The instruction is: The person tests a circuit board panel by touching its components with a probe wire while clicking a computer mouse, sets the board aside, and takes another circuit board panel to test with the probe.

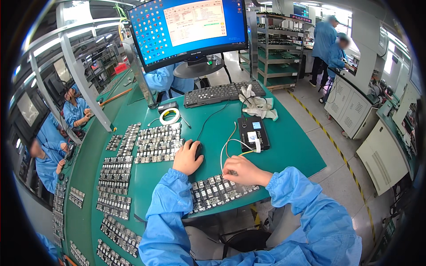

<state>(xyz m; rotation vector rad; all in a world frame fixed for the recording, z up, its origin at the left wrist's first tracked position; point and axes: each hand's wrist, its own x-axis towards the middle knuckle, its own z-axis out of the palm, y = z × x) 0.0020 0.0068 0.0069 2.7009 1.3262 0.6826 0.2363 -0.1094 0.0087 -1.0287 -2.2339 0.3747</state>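
My left hand (187, 158) is wrapped over a black computer mouse (199, 150) on the green mat. My right hand (243, 171) is closed in a pinch on the end of a thin wire lead (222, 152); its very tip is hidden by the fingers. Just under those fingers lies a panel of small circuit boards (213, 194), near the table's front edge. The lead loops back to a black box with a small lit screen (253, 132), which lies flat beyond my right hand. A white connector sits at the box's near edge.
Several more circuit board panels (114, 175) lie in rows at the left. Behind them is a roll of tape (169, 116). A keyboard (208, 95), white gloves (257, 104) and a monitor (188, 29) stand farther back. Co-workers in blue sit at the left; others are at the far right.
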